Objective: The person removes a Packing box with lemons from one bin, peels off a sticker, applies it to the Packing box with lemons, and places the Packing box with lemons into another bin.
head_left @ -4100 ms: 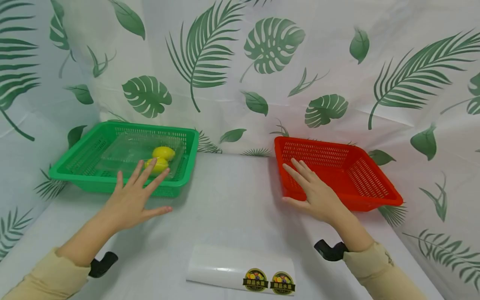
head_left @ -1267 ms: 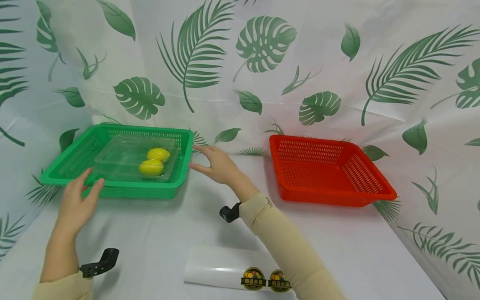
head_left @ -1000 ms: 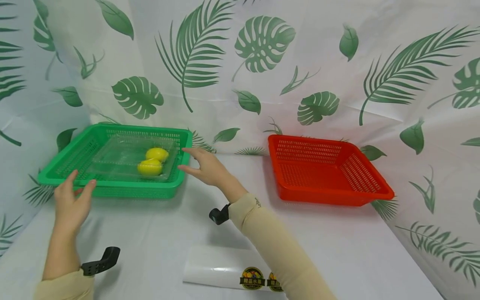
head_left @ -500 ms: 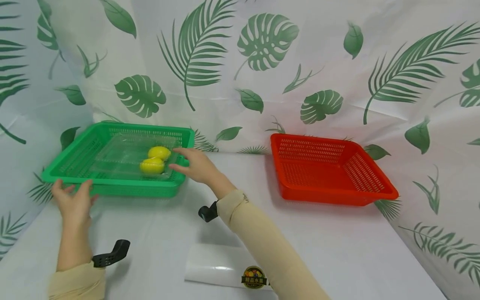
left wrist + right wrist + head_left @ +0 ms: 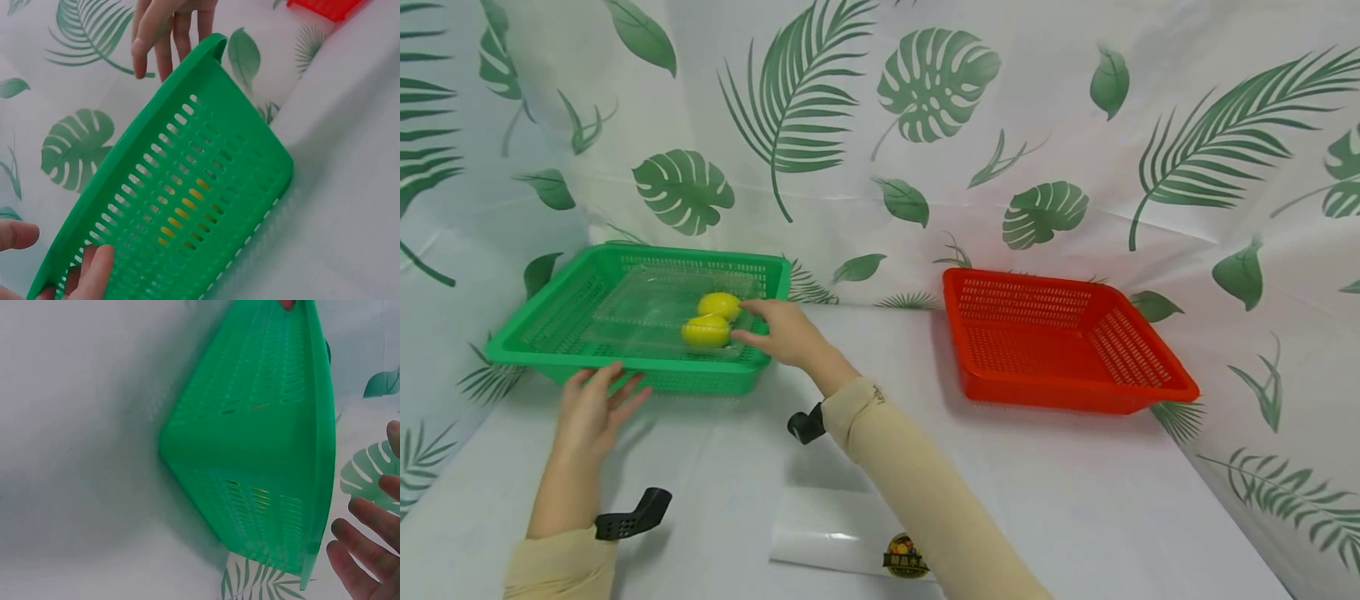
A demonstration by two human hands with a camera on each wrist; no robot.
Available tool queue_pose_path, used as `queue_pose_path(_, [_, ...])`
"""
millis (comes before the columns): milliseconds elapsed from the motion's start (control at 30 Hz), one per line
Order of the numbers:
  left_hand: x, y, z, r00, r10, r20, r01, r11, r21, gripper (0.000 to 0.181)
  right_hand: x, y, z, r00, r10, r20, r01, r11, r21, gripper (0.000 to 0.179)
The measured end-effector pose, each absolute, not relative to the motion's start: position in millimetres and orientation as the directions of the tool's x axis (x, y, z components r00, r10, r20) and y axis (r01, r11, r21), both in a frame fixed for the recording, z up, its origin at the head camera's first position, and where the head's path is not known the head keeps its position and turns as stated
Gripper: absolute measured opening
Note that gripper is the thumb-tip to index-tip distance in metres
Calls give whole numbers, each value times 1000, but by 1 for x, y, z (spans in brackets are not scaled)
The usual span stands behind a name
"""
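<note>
Two lemons, one farther back [image 5: 718, 306] and one in front [image 5: 706, 332], lie at the right end of a clear plastic box [image 5: 636, 304] inside the green basket [image 5: 538, 361]. My right hand [image 5: 788, 333] reaches over the basket's right rim beside the lemons, thumb and fingers apart; the right wrist view shows its spread fingers [image 5: 369, 550] above the rim. At the basket's front side is my left hand [image 5: 587, 412], its fingers loosely bent near the rim. In the left wrist view those fingertips [image 5: 97, 275] overlap the slotted front wall.
A red basket [image 5: 1078, 396] stands on the right of the white table [image 5: 1075, 492]. Near the front lies a glossy white sheet [image 5: 827, 533] with a round fruit label [image 5: 906, 557], partly covered by my right sleeve. A leaf-print cloth [image 5: 962, 208] hangs behind.
My right hand has travelled left from the red basket to over the green basket's right end. My left hand went to the left front corner, then came back right along the front rim.
</note>
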State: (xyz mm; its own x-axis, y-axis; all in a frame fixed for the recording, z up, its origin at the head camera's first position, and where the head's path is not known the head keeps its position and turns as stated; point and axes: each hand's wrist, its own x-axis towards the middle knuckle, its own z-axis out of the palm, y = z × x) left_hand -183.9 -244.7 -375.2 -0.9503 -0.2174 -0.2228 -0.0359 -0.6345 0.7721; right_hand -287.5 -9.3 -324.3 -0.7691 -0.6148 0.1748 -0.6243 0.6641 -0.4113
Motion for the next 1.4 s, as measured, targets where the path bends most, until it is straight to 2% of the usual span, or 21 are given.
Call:
queue_pose_path(100, [-185, -244, -376, -960, -180, -215, -50, -646, 762, 34, -288, -11, -326, -776, -607, 170, -614, 667, -423, 51])
queue_pose_path(267, [-188, -241, -376, -968, -91, -235, -108, -695, 711, 34, -292, -16, -331, -780, -603, 166, -609, 672, -422, 50])
queue_pose_path(467, [-193, -237, -375, -948, 19, -319, -215, -776, 593, 75, -294, -23, -336, -782, -605, 150, -604, 677, -420, 51])
queue_pose_path(567, [-194, -237, -376, -933, 50, -356, -249, -803, 541, 80, -294, -24, -336, -787, -600, 147, -599, 683, -419, 50])
queue_pose_path(667, [-196, -237, -377, -927, 68, -369, -269, -806, 527, 68, -295, -27, -335, -794, -591, 142, -589, 692, -417, 49])
queue_pose_path(867, [-198, -239, -381, -942, 76, -327, -258, -786, 562, 24, -296, -33, -335, -797, -591, 125, -582, 696, -420, 48])
queue_pose_path(1000, [-198, -241, -383, -958, 82, -275, -238, -766, 598, 14, -297, -36, -335, -805, -584, 107, -576, 723, -382, 48])
queue_pose_path(1167, [-198, -246, -388, -965, 121, -234, -238, -781, 577, 4, -297, -42, -336, -825, -558, 83, -552, 767, -329, 50])
queue_pose_path(1400, [-199, -253, -392, -965, 163, -205, -255, -763, 595, 6, -297, -50, -335, -865, -501, 35, -489, 823, -289, 55])
